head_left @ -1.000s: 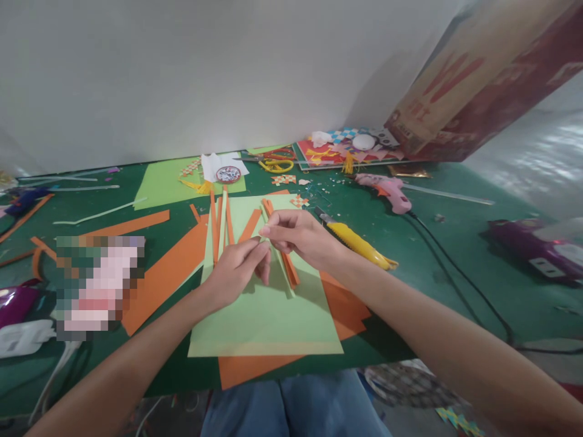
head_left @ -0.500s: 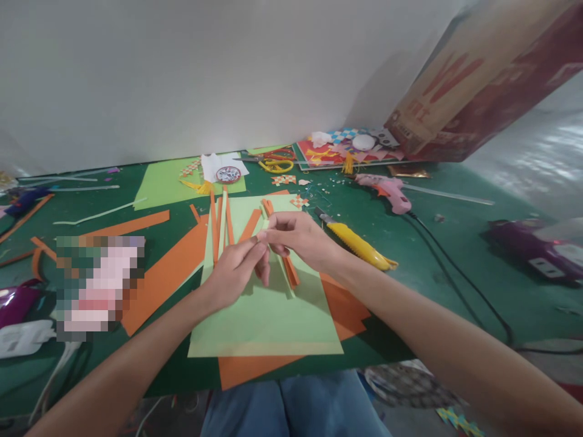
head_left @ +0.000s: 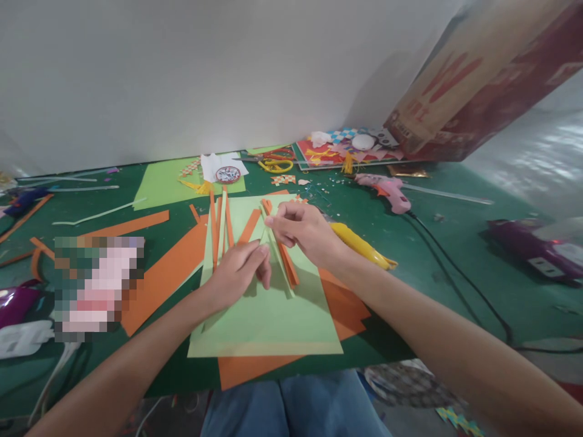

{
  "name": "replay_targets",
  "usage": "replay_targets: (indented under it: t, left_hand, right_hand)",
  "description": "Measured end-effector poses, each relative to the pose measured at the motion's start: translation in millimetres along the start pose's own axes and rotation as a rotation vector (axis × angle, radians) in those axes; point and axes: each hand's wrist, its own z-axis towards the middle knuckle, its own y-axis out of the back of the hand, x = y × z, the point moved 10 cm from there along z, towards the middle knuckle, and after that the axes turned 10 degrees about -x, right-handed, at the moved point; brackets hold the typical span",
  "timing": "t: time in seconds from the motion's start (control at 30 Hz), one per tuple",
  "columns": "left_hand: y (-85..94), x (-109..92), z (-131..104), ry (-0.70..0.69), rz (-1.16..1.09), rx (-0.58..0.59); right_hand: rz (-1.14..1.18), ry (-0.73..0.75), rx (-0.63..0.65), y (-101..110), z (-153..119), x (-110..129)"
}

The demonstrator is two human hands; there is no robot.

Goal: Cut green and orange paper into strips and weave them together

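My left hand hovers over a pale green paper sheet, thumb and forefinger pinched together. A narrow pale green paper strip shows between its fingertips and those of my right hand, which is also closed in a pinch just above and to the right. The strip's ends are hidden by the fingers. Folded orange paper strips lie on the sheet below my right hand, beside another pale strip. More orange strips lie on the sheet, left of my left hand.
A yellow utility knife lies right of the sheet, and a pink glue gun with a black cord sits beyond it. Yellow-handled scissors are at the back. Orange paper and a white power plug are at left.
My right hand has moved slightly up and right, away from my left hand, opening a small gap between the fingertips. It now covers the knife's blade. My left hand stays nearly in place.
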Motion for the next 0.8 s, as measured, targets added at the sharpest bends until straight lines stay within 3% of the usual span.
replay_targets:
  t: [0.2,0.8]
  left_hand:
    - [2.8,1,2,-0.003,-0.045,-0.036]
    - [-1.0,5,3,0.014,-0.076,-0.004]
  right_hand:
    - [-0.088,-0.095,0.153,-14,-5,-14]
    - [-0.058,-0.042,0.101,-9,-2,-8]
